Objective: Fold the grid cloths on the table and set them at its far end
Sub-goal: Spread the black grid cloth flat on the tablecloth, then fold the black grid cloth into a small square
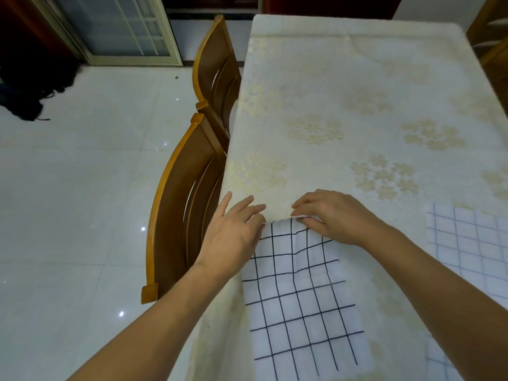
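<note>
The black-grid cloth [299, 301] is lying by the table's [343, 86] left edge; the right hand [334, 217] is pinching its far edge, the left hand [233, 232] is resting open on its corner.

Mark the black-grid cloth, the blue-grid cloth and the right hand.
black-grid cloth [299, 303]: head view, flat middle of the cloth.
blue-grid cloth [467, 243]: head view, upper part near the right edge.
right hand [330, 215]: head view, back of the hand at the black-grid cloth's far edge.

The table [357, 78], under a cream floral covering, carries a black-grid cloth [299, 306] and a paler grid cloth [472, 243].
</note>
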{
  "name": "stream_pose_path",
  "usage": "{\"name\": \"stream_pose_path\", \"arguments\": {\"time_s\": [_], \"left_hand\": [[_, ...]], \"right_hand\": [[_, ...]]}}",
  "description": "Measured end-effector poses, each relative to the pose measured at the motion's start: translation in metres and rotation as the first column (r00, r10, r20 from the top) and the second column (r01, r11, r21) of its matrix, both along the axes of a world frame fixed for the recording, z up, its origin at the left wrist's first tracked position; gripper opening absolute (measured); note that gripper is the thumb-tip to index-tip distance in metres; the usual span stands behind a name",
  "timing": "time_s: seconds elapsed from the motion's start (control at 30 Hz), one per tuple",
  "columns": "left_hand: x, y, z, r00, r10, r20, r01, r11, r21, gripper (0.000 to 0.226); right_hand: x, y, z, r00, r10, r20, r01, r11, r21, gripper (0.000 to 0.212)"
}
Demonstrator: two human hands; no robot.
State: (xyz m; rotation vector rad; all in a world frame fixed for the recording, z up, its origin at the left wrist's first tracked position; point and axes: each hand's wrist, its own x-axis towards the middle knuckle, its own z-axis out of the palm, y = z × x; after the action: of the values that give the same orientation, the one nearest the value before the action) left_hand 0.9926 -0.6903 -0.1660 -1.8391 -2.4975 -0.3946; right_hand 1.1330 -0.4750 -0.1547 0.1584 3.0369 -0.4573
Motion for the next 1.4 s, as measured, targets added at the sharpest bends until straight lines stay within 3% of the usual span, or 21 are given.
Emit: {"name": "stream_pose_path", "arguments": {"time_s": [0.27,0.43,0.67,1.1,1.27,1.4], "left_hand": [[0.042,-0.035,0.033,0.998,-0.063,0.023,0.06,0.991,0.119,0.014],[0.082,-0.069,0.026,0.986,-0.153,0.071,0.142,0.98,0.136,0.019],[0.131,-0.104,-0.016,0.935,-0.305,0.179,0.31,0.951,0.0,0.032],[0.156,-0.132,-0.062,0.911,-0.333,0.243,0.384,0.9,-0.205,0.031],[0.146,-0.118,-0.054,0.918,-0.235,0.32,0.28,0.955,-0.102,0.032],[0.132,-0.088,-0.067,0.976,-0.098,0.193,0.136,0.971,-0.194,0.054]], "right_hand": [[0.058,-0.047,0.036,0.987,-0.057,-0.149,0.068,0.995,0.074,0.025],[0.119,-0.091,0.016,0.975,-0.115,-0.189,0.124,0.992,0.035,0.032],[0.18,-0.141,-0.034,0.961,-0.183,-0.206,0.189,0.982,0.012,0.046],[0.23,-0.184,-0.094,0.948,-0.307,-0.081,0.309,0.951,0.017,0.048],[0.21,-0.18,-0.087,0.881,-0.424,-0.209,0.422,0.905,-0.055,0.046],[0.157,-0.162,-0.08,0.878,-0.454,-0.154,0.456,0.89,-0.024,0.046]]}}
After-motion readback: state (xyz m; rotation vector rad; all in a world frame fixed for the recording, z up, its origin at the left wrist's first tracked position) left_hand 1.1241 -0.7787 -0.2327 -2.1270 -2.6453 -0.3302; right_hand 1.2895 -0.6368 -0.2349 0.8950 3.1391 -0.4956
